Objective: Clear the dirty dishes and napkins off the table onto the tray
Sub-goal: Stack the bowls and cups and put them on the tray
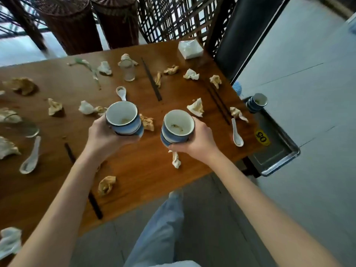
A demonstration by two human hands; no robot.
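Head view: two blue cups are held above the wooden table (134,170), one gripped by the left hand (105,134) as the left cup (123,120), one by the right hand (194,140) as the right cup (178,126). Crumpled napkins (196,107), spoons (236,134) and chopsticks (152,80) are scattered over the table. The tray (279,157), beyond the right edge, already carries stacked cups (257,103). Risk judged: residue spilled if tilted; stacked cups knocked. Open tray room lies nearer the person.

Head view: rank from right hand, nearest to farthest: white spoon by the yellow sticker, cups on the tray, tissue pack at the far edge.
From the right hand:
1. White spoon, just to its right, near the table's right edge.
2. Cups on the tray, farther right, past the table edge.
3. Tissue pack, far edge of the table.
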